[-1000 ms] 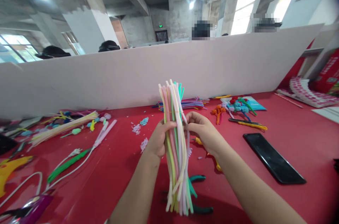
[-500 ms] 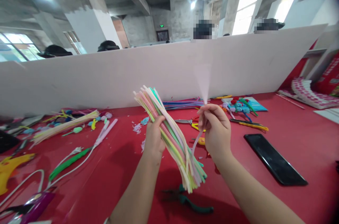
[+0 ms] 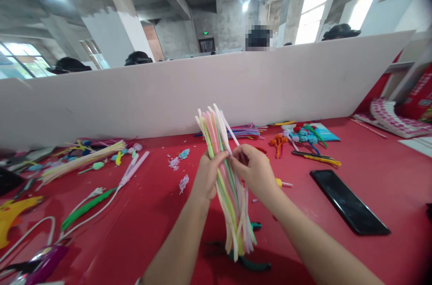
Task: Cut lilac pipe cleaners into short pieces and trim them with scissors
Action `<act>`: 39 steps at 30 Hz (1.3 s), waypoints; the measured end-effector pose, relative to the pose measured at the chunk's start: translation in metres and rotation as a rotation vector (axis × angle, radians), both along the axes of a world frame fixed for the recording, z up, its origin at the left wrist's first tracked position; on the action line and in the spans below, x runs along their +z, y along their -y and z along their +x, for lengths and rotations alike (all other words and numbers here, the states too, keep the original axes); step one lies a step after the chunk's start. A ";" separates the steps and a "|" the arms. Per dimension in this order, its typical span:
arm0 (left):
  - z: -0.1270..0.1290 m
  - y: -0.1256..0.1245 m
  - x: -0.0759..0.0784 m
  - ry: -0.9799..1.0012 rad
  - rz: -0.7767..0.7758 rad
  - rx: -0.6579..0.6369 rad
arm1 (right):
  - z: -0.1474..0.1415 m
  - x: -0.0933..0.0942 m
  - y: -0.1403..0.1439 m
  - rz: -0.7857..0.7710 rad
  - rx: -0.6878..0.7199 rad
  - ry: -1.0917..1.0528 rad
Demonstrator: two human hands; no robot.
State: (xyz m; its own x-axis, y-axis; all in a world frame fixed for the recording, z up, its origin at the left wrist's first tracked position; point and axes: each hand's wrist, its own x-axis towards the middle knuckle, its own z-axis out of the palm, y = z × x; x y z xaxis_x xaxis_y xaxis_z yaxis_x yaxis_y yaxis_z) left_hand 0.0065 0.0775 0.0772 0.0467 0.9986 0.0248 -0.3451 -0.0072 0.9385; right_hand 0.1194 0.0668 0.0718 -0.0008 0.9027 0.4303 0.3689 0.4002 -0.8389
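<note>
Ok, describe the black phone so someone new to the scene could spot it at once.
Start from the red table in front of the white divider wall. The black phone lies flat on the table's right half, beyond the right hand. It is the only dark, glossy slab among colourful craft pieces.

Red table (image 3: pixel 371 172) carries black phone (image 3: pixel 349 202), green-handled pliers (image 3: pixel 248 260), loose pipe-cleaner bundles (image 3: pixel 83 161), small pipe-cleaner flowers (image 3: pixel 300 134), white cable (image 3: pixel 37 231), fluff scraps (image 3: pixel 178 163).

Left hand (image 3: pixel 206 177) and right hand (image 3: pixel 255 172) raised together, fingers curled.
</note>
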 end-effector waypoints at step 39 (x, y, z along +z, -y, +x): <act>-0.003 -0.005 -0.007 0.057 -0.029 -0.076 | 0.010 0.000 -0.006 -0.055 -0.001 0.060</act>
State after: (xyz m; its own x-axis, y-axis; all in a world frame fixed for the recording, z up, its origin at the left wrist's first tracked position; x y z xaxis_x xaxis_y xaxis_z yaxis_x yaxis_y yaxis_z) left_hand 0.0030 0.0827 0.0700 0.1215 0.9926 0.0004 -0.3969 0.0482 0.9166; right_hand 0.1294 0.0732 0.0723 -0.0237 0.9250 0.3792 0.4193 0.3535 -0.8362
